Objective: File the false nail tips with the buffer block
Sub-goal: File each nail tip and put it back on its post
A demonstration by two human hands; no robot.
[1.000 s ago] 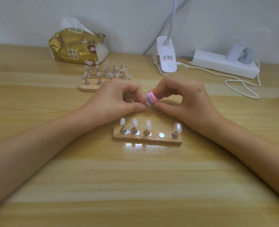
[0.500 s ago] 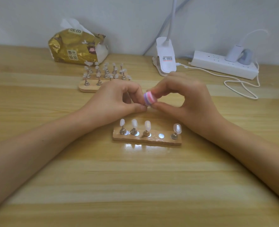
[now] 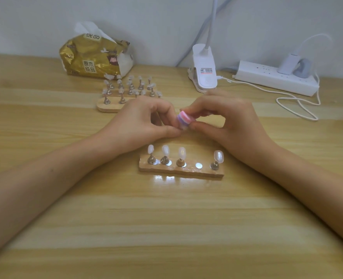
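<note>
Slippage is what I'd worry about most here. In the middle of the frame, the right hand [image 3: 227, 121] has the little pink-and-purple buffer block [image 3: 185, 118] pinched between thumb and forefinger, with the other fingers loosely curled behind. The left hand [image 3: 144, 121] is curled up too. Its thumb and forefinger are pressed together right against the block's lower edge, pinching a nail tip [image 3: 183, 128]. Only a pale sliver of it shows, so I can't tell how much of it the fingers really have.

That's the weak point imo. A tip that small, held by its edge, can ping out once the block drags across it, and it's pale enough to vanish on the light wooden table [image 3: 166, 228]. Press too hard and the thin plastic could bend or get filed lopsided. The fingertips also sit so close to the block that they could get scuffed.

Other thing: both hands hover just above the near wooden holder [image 3: 180, 173] at centre. Four false nail tips [image 3: 182, 152] stand on pegs there, and one bare magnet spot [image 3: 198, 165] sits second from the right. A dropped wrist could knock those pegs over. The far holder [image 3: 108, 107], up and left of centre and crowded with more tips, is well apart from the hands, so no risk there I'd say.
</note>
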